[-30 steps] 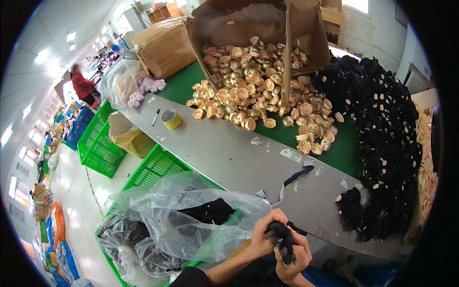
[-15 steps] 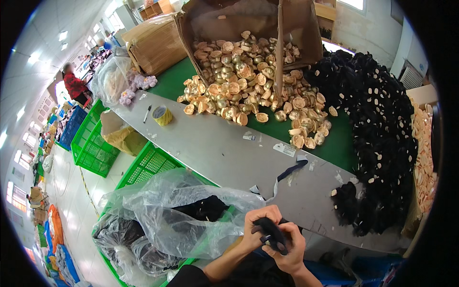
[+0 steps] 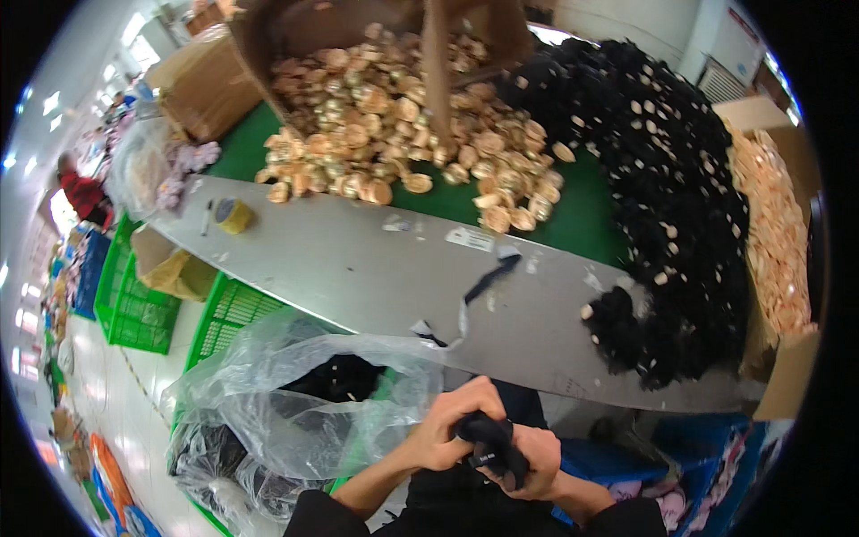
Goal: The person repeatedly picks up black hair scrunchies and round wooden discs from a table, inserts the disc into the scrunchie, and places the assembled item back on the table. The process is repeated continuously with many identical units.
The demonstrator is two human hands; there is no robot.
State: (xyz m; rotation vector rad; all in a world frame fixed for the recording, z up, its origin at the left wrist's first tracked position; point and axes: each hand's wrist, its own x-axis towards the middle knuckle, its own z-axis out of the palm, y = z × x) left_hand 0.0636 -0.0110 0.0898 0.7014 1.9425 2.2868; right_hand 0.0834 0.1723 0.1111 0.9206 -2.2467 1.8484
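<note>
Close to my body, in front of the table's near edge, my left hand (image 3: 447, 424) and my right hand (image 3: 538, 458) are both closed around a small black soft piece (image 3: 489, 440). It looks like fabric or plush and has a small dark label with pale marks; its exact kind cannot be made out. Some of my fingers are hidden behind it. Left of my hands, a clear plastic bag (image 3: 268, 385) with black pieces (image 3: 338, 378) inside lies over a green crate (image 3: 234, 315). A dark strip with a pale end (image 3: 488, 285) rests on the metal table beyond my hands.
Gold and peach shell-like halves (image 3: 358, 143) spill from a cardboard box (image 3: 259, 67) on the metal table (image 3: 358, 273). Black fluffy pieces (image 3: 671, 197) are heaped at right, beside a box of peach-coloured parts (image 3: 774, 233). Yellow tape (image 3: 234, 216) and a marker (image 3: 207, 217) lie left.
The view has shifted, so the table and its contents appear farther left and higher. Both hands still grip the black piece, which has turned so that its label faces up.
</note>
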